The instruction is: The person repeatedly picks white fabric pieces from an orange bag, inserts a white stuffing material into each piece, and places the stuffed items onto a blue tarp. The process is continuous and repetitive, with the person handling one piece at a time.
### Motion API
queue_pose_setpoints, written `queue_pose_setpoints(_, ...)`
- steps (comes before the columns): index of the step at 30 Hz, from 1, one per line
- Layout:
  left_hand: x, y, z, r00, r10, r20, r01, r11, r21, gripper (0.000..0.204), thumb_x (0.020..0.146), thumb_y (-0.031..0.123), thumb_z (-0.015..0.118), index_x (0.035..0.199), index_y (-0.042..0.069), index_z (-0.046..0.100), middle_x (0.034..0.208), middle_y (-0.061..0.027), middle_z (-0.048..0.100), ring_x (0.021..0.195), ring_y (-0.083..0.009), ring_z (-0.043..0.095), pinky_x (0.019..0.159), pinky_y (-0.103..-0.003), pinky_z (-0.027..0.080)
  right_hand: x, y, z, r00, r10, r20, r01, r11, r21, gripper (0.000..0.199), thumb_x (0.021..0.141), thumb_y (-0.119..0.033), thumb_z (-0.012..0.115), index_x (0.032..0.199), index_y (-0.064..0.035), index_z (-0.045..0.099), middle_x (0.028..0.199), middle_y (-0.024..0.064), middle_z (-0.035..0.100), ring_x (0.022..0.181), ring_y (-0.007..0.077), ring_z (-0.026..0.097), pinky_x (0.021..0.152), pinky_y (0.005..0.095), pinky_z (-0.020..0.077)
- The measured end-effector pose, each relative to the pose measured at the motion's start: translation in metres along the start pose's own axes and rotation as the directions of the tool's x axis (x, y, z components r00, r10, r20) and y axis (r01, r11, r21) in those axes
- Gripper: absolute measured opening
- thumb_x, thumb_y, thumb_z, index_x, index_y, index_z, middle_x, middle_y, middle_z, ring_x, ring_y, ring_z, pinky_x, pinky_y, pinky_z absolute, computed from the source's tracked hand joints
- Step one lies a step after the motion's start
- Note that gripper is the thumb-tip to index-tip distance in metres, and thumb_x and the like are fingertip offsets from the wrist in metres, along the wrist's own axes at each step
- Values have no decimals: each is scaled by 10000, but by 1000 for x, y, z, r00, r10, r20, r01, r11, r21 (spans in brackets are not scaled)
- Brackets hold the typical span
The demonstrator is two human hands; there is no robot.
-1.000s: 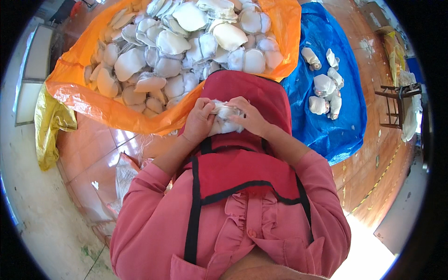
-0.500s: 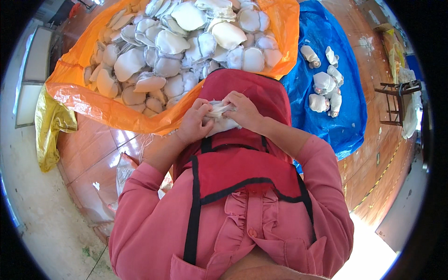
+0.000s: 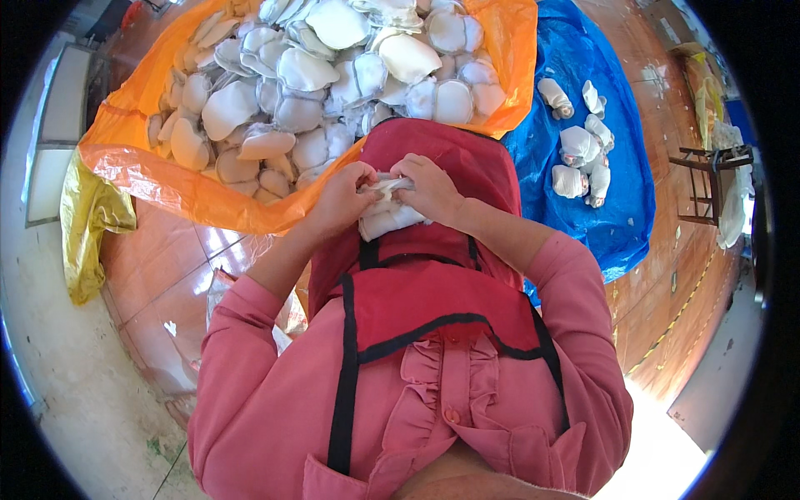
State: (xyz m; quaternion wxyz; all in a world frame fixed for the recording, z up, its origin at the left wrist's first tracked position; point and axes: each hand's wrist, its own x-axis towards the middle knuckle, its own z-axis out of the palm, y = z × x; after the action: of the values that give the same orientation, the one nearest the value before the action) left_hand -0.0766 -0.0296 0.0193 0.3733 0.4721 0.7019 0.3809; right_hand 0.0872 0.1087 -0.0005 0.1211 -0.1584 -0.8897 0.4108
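Above my lap, a bundle of soft white fabric pads (image 3: 390,218) lies against the red apron (image 3: 467,171). My left hand (image 3: 346,196) grips the far left part of the bundle, thumb and fingers pinched together. My right hand (image 3: 429,190) is closed on its far right part, close beside the left. White fabric is drawn between the two hands, while the bundle's near end shows below them. My fingers hide most of the upper end. Straight ahead, many loose white rounded pads (image 3: 308,71) fill an orange plastic sheet or sack (image 3: 200,200).
To the right, a blue plastic sheet (image 3: 621,229) holds several white rolled bundles (image 3: 579,146). A dark wooden stool (image 3: 708,183) stands at far right. On the left, a yellow plastic bag (image 3: 87,233) hangs beside a pale ledge. Reddish tiles (image 3: 158,275) cover the floor.
Both hands have shifted slightly away from me, and the left fingers have curled in tighter. More of the white bundle's near end now shows below them.
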Motion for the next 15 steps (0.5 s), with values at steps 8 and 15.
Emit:
queue_pose_setpoints(8, 8, 9, -1, 999, 25, 27, -32, 965, 260, 303, 729, 108, 734, 997, 9, 632, 923, -132, 652, 866, -259, 639, 782, -352, 508, -1, 4, 5, 997, -47, -54, 43, 997, -60, 232, 697, -126, 706, 892, -84, 587, 893, 99, 566, 915, 319, 561, 794, 419, 470)
queue_pose_setpoints(15, 9, 5, -1, 997, 55, 45, -67, 936, 346, 274, 740, 161, 736, 955, 29, 627, 908, -161, 629, 864, -326, 617, 771, -404, 488, -2, 3, 15, 980, -121, -159, 105, 989, -105, 212, 688, -108, 696, 842, -66, 556, 864, 109, 546, 863, 331, 550, 750, 424, 459)
